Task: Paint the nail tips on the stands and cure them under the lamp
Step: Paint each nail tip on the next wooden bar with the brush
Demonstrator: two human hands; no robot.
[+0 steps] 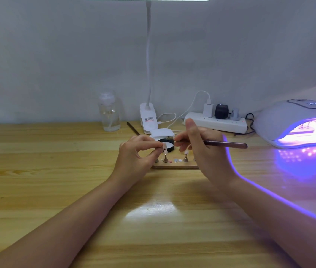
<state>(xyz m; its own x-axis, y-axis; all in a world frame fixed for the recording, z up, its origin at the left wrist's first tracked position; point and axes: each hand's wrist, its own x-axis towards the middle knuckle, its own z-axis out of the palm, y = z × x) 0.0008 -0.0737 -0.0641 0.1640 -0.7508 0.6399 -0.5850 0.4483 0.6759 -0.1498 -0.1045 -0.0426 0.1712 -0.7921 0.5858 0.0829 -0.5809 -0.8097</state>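
Note:
A small wooden board (174, 166) lies mid-table and carries several little cone stands (185, 158) with nail tips. My left hand (137, 153) pinches a pale nail tip (164, 147) just above one stand (165, 159). My right hand (201, 144) holds a thin brown brush (228, 145), its tip pointing left over a black-rimmed round pot (167, 145) of white gel. The curing lamp (296, 122) sits at the right, lit purple, with stands inside it.
A clip-on desk lamp (148, 117) stands behind the board, with a clear bottle (109, 113) to its left. A white power strip (216, 122) with plugs lies along the wall. A second brush (133, 128) lies behind my left hand. White pads (162, 133) sit behind the pot.

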